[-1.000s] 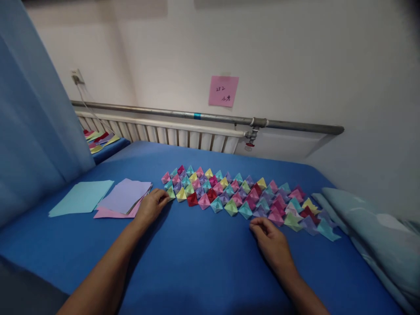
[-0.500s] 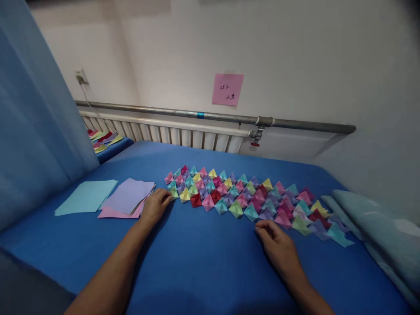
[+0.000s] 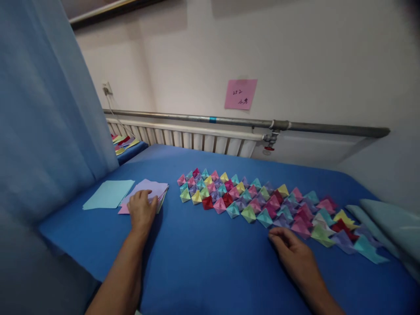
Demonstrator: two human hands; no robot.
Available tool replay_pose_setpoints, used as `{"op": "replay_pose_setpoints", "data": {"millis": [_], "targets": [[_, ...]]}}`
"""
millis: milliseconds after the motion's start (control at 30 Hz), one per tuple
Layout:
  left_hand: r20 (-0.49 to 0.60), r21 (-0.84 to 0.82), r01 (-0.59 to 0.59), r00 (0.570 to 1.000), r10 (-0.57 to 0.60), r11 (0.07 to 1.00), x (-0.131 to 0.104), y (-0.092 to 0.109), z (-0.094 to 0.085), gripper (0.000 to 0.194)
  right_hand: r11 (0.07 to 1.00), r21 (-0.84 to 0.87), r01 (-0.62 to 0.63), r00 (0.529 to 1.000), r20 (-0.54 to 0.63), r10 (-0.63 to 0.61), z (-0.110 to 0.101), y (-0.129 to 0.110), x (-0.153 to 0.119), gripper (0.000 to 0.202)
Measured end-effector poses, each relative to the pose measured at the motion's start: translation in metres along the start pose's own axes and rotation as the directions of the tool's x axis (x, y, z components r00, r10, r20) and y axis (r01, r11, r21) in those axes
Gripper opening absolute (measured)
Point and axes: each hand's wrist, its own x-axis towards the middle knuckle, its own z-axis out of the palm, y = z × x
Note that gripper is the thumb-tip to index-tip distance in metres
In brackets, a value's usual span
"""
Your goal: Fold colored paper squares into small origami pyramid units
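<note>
My left hand [image 3: 141, 210] rests over the pile of purple and pink paper sheets [image 3: 154, 188], its fingers apart on the top sheet. Left of that pile lies a stack of light blue sheets [image 3: 108, 194]. Several rows of small folded paper pieces [image 3: 233, 210] in many colours stretch across the blue surface from the middle to the right. Just below the front row is my right hand [image 3: 293, 249], thumb and fingertips pressed together; whether anything is between them is too small to tell.
A blue curtain [image 3: 62, 109] hangs at the left. Behind the blue surface [image 3: 210, 262] run a radiator [image 3: 197, 140] and a metal pipe [image 3: 334, 129]. Pale green fabric [image 3: 390, 223] lies at the right edge. More coloured papers [image 3: 124, 142] sit at the far left.
My left hand has moved left from the end of the folded pieces onto the purple and pink pile, and its fingers have opened. The view has shifted left.
</note>
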Motion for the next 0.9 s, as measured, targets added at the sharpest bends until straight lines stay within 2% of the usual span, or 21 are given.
{"op": "replay_pose_setpoints", "data": {"millis": [133, 267, 367, 600, 900], "targets": [[0.035, 0.103, 0.081, 0.996, -0.085, 0.991, 0.001, -0.010, -0.003, 0.037, 1.000, -0.002, -0.005, 1.000, 0.002, 0.005, -0.001, -0.002, -0.002, 0.023], [0.150, 0.153, 0.083, 0.983, -0.106, 0.985, 0.002, -0.015, -0.002, 0.041, 1.000, -0.002, 0.003, 1.000, 0.004, -0.003, 0.000, -0.003, -0.002, 0.022], [0.198, 0.172, 0.088, 0.973, -0.122, 0.981, 0.003, -0.017, -0.002, 0.044, 1.000, 0.017, 0.023, 1.000, -0.001, -0.023, 0.001, 0.000, -0.001, 0.021], [0.237, 0.171, 0.108, 0.960, -0.147, 0.979, 0.006, -0.017, -0.004, 0.042, 0.998, -0.040, 0.051, 0.999, 0.011, -0.051, -0.001, 0.003, 0.002, 0.020], [0.226, 0.109, 0.166, 0.956, -0.187, 0.980, 0.008, -0.021, -0.003, 0.040, 0.994, -0.093, 0.059, 0.998, 0.008, -0.059, -0.001, 0.006, 0.005, 0.018]]}}
